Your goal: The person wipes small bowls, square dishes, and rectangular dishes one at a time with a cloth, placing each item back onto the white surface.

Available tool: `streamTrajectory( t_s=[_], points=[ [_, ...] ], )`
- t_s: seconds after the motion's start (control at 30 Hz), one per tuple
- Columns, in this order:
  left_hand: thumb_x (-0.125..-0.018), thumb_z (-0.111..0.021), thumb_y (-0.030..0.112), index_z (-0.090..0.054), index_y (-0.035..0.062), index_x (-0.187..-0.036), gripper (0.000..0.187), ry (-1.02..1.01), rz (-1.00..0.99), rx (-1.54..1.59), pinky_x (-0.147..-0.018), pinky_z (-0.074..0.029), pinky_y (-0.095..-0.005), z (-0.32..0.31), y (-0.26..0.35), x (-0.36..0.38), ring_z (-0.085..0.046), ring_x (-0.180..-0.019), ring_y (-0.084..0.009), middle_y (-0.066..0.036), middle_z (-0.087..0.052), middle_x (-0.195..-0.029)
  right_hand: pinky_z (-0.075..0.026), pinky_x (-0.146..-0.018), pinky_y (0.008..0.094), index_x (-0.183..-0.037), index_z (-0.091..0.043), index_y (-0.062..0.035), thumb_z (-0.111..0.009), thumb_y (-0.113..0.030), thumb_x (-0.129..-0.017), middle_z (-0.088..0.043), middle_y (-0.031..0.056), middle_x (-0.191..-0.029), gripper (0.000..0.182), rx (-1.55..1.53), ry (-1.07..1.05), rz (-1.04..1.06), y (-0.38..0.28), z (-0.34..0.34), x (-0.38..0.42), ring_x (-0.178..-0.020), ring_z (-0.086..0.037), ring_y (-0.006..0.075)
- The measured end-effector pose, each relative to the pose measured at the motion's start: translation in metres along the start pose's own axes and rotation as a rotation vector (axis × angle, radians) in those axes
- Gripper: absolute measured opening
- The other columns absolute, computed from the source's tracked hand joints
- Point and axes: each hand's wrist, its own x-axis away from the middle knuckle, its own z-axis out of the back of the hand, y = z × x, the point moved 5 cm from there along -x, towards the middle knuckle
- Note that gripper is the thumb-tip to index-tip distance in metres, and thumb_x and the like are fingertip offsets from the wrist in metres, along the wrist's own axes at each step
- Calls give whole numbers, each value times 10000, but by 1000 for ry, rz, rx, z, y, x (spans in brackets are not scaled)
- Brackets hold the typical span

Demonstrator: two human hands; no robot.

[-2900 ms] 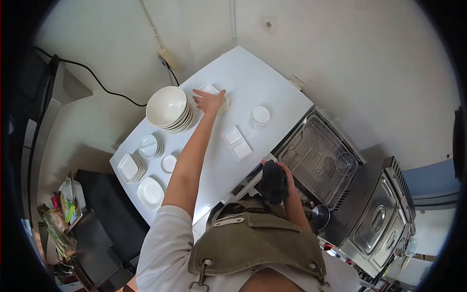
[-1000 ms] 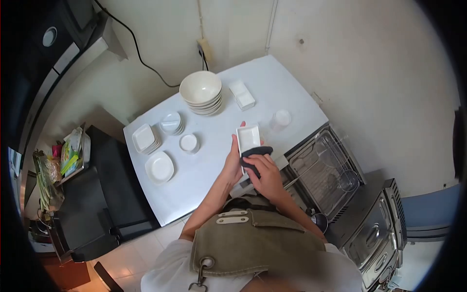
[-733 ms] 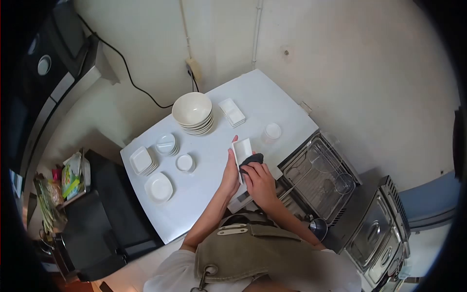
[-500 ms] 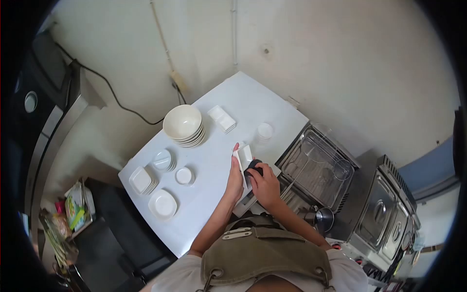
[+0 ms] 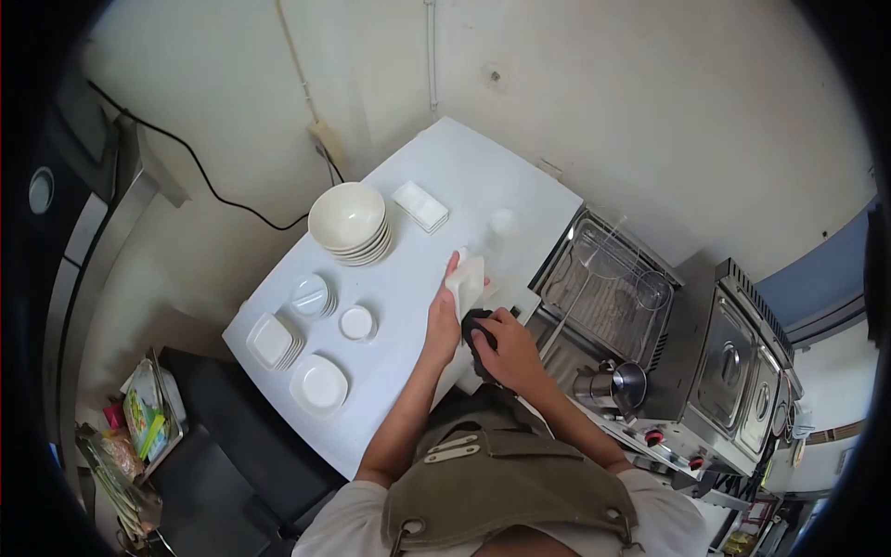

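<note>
My left hand [image 5: 444, 325] is closed around a small white rectangular dish [image 5: 466, 284], held tilted above the table's right part. A smooth pale face of the dish shows; its far side is hidden. My right hand [image 5: 510, 351] grips a black cloth [image 5: 476, 330] at the dish's lower right edge. Beyond them on the white table [image 5: 399, 288] sit a stack of rectangular white dishes [image 5: 420, 206] and a clear, cup-like item [image 5: 502, 222].
Stacked cream bowls [image 5: 348, 218], square dishes [image 5: 270, 341], round divided dishes [image 5: 310, 295], a round white dish [image 5: 356, 323] and a wider plate [image 5: 319, 384] occupy the table's left half. To the right are a fryer-like basin [image 5: 603, 306], a metal pot [image 5: 627, 385] and lidded steel pans [image 5: 726, 362].
The white dish has turned over in my left hand, from its hollow side to a smooth face. My right hand and the cloth have moved slightly down along it. The view has shifted a little.
</note>
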Motion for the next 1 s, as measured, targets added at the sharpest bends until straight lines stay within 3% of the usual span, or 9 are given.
streamTrajectory(
  t_s=[0.03, 0.33, 0.4, 0.47, 0.53, 0.67, 0.77, 0.9, 1.0],
  points=[
    [-939, -230, 617, -94, 89, -1487, 774, 15, -25, -40, -934, -429, -327, 4, -1, 0, -556, -1071, -206, -136, -598, -1146, -465, -661, 384, -951, -644, 1, -577, -143, -836, -544, 147, -855, 197, -76, -50, 38, -8, 1, 1, -741, -580, 313],
    [-935, -200, 629, -81, 172, -1495, 733, -1, -45, 47, -897, -452, -316, 0, 29, -2, -562, -1040, -194, -126, -593, -1143, -433, -664, 304, -1013, -640, 32, -561, -140, -855, -546, 132, -841, 246, -371, -171, -25, -21, -6, -4, -735, -559, 234],
    [-940, -188, 620, -84, 185, -1495, 712, -27, -43, 51, -898, -452, -314, -3, 31, 1, -562, -1038, -195, -125, -586, -1148, -427, -658, 275, -1017, -636, 33, -546, -129, -870, -548, 126, -864, 237, -788, -56, -194, -12, -9, -4, -735, -558, 197],
    [-962, -157, 578, -87, 210, -1495, 652, -29, 64, 186, -902, -452, -317, -5, 29, 2, -558, -1027, -194, -123, -565, -1165, -416, -650, 244, -1040, -629, 25, -554, -119, -881, -526, 86, -881, 227, -777, -91, -192, -13, -10, -5, -734, -536, 152],
    [-984, -144, 527, -102, 224, -1494, 594, 2, 83, 216, -901, -453, -323, -2, 28, 6, -550, -1024, -191, -125, -548, -1177, -440, -635, 269, -1039, -635, 6, -554, -94, -875, -533, 96, -902, 208, -244, 110, 156, -28, -2, -4, -723, -562, 191],
    [-999, -149, 489, -163, 229, -1487, 553, 144, 171, 191, -897, -455, -320, 9, 25, 15, -546, -1010, -177, -135, -551, -1175, -486, -631, 357, -1080, -622, -41, -582, -74, -831, -529, 114, -947, 254, 214, 158, 181, -26, -11, 1, -711, -587, 296],
    [-997, -140, 494, -171, 231, -1485, 555, 144, 158, 89, -884, -462, -318, 13, 27, 20, -556, -987, -176, -137, -563, -1158, -485, -615, 371, -1070, -624, -52, -583, -86, -826, -525, 110, -956, 249, 220, 107, 173, -31, -11, 6, -699, -587, 305],
    [-997, -155, 495, -164, 197, -1486, 573, 155, 215, 297, -926, -439, -337, 6, 38, 25, -541, -1048, -190, -137, -570, -1147, -482, -620, 370, -1044, -620, -28, -549, -80, -833, -532, 121, -907, 228, 95, -65, 110, -35, 1, 5, -710, -581, 329],
    [-978, -140, 541, -223, 191, -1462, 603, 157, 208, 375, -861, -483, -337, 6, 36, 24, -576, -988, -201, -152, -588, -1118, -477, -677, 348, -1041, -606, 11, -528, -80, -829, -562, 117, -877, 244, -36, -257, 183, -31, 1, 2, -772, -606, 271]
  ],
)
